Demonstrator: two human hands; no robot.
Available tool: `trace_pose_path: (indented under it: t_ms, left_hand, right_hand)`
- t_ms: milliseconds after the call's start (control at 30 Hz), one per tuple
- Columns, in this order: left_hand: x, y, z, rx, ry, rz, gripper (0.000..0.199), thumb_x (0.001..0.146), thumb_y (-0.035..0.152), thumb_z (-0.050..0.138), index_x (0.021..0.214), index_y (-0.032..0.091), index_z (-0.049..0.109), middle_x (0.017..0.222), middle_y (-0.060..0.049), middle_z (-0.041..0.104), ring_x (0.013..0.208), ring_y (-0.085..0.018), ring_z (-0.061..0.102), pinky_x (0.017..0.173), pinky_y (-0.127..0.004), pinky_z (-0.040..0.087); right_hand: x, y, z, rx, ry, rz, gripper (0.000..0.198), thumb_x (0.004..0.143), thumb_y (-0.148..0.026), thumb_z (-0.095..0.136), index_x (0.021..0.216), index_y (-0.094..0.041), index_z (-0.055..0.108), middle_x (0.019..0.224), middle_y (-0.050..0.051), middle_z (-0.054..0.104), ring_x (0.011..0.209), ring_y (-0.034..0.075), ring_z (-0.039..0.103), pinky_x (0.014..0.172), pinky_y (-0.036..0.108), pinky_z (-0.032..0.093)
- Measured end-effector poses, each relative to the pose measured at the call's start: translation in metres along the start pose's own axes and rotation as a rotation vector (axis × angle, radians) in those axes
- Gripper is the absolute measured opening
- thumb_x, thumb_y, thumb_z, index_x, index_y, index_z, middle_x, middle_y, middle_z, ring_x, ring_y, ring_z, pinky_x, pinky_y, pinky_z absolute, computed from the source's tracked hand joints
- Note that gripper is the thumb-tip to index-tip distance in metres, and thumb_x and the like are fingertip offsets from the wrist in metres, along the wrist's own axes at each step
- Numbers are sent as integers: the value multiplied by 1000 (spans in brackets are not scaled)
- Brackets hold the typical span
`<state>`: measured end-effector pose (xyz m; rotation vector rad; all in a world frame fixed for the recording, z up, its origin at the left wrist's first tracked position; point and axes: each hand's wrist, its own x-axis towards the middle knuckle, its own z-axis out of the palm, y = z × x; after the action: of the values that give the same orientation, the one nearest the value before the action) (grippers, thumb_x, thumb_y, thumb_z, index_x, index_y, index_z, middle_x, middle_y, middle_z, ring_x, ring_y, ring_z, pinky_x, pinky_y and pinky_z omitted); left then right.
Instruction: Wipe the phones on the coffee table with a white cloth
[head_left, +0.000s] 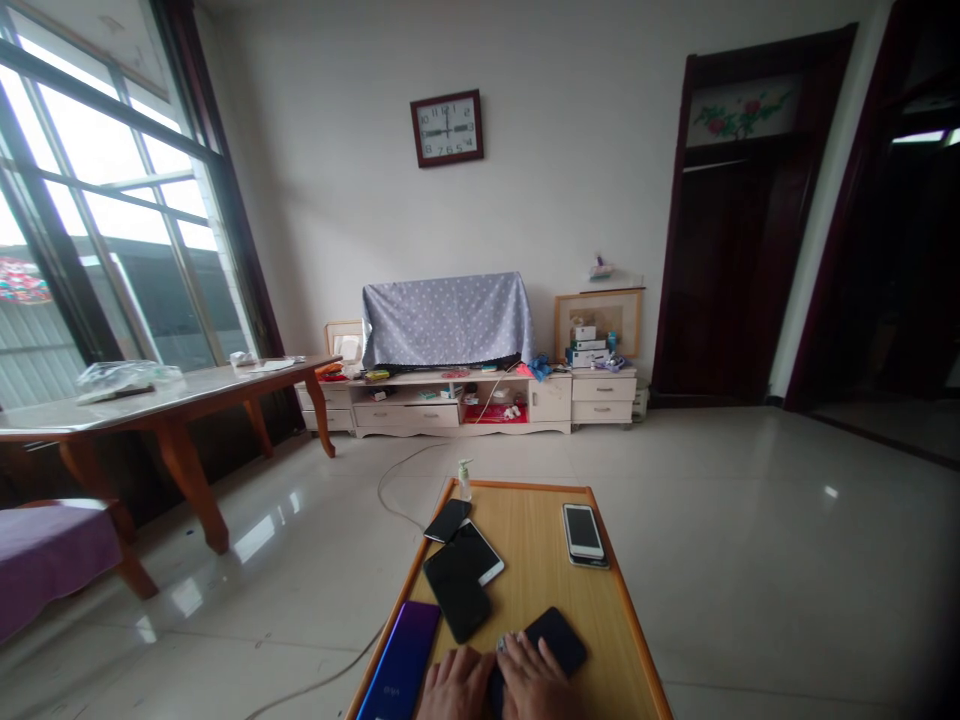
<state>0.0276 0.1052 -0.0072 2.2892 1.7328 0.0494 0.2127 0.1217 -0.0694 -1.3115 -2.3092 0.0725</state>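
A dark phone (559, 638) lies slanted on the near part of the small wooden table (540, 520). My right hand (534, 680) rests across it with bent fingers close together, and a small pale bit shows at the fingertips; what they hold is hard to make out. Against the phone's lower left side, my left hand (456, 685) is closed with curled fingers. To its left lies a purple-blue phone (397, 660). Just beyond are a black phone (457, 592), a white-edged phone (484, 550) partly under it, and another black phone (448, 520).
A white phone (583, 530) lies on a darker one at the table's right side. A pump bottle (465, 482) stands at the far left corner. A cable (330, 680) crosses the floor at left. A long table (225, 385) stands by the window.
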Motion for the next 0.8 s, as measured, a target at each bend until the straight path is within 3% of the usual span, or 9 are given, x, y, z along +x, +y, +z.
trace_pose_path:
  t_ms: [100, 233, 300, 433, 500, 567, 700, 800]
  left_hand:
    - [-2, 2, -4, 23, -19, 25, 58, 85, 45, 59, 141, 35, 49, 131, -6, 59, 121, -30, 50, 101, -42, 41]
    - [-2, 2, -5, 27, -2, 36, 54, 89, 48, 53, 141, 33, 50, 131, -7, 60, 120, -30, 50, 100, -43, 42]
    - [-2, 2, -5, 25, -5, 34, 51, 90, 46, 51, 140, 34, 50, 131, -6, 60, 120, -30, 50, 100, -42, 41]
    - [-2, 0, -3, -4, -2, 13, 47, 93, 40, 48, 140, 37, 51, 132, -4, 60, 121, -28, 51, 101, -40, 40]
    - [-2, 0, -3, -15, -2, 0, 46, 94, 39, 44, 140, 37, 51, 132, -4, 59, 122, -27, 51, 102, -40, 40]
    - [-3, 1, -4, -7, -15, 4, 49, 92, 41, 48, 141, 36, 50, 133, -5, 59, 122, -28, 51, 102, -41, 40]
    - [-5, 4, -7, 3, -1, 16, 66, 79, 52, 66, 140, 35, 50, 130, -5, 59, 121, -31, 50, 102, -43, 40]
    - [-6, 6, -9, -2, 4, 12, 67, 77, 54, 67, 139, 36, 50, 130, -5, 60, 121, -31, 50, 102, -43, 40]
  right_hand:
    - [1, 9, -25, 5, 19, 154, 46, 96, -28, 41, 138, -29, 60, 142, 2, 56, 133, 25, 52, 113, 42, 39]
    - [0, 23, -38, -61, 33, 323, 49, 94, -27, 38, 138, -21, 59, 146, 8, 52, 136, 31, 49, 114, 53, 37]
    - [-3, 21, -22, -79, 43, 277, 49, 93, -27, 41, 138, -22, 60, 144, 7, 53, 134, 31, 51, 112, 50, 40]
    - [-14, 7, 28, -119, 96, 56, 43, 88, -27, 50, 128, -30, 68, 135, 2, 62, 122, 27, 62, 100, 37, 52]
    - [-18, 5, 36, -134, 124, 12, 39, 89, -26, 50, 122, -32, 71, 130, 0, 65, 115, 26, 66, 95, 34, 54]
    - [-22, 13, 25, -82, 46, -61, 42, 89, -29, 52, 127, -35, 68, 133, -1, 63, 116, 24, 65, 96, 33, 53]
    - [-27, 39, -19, -86, 5, 204, 47, 91, -29, 47, 136, -28, 61, 143, 4, 53, 131, 29, 53, 109, 44, 45]
    - [-35, 37, -16, -137, 35, 204, 45, 90, -32, 50, 132, -25, 65, 140, 8, 57, 128, 32, 56, 105, 46, 49]
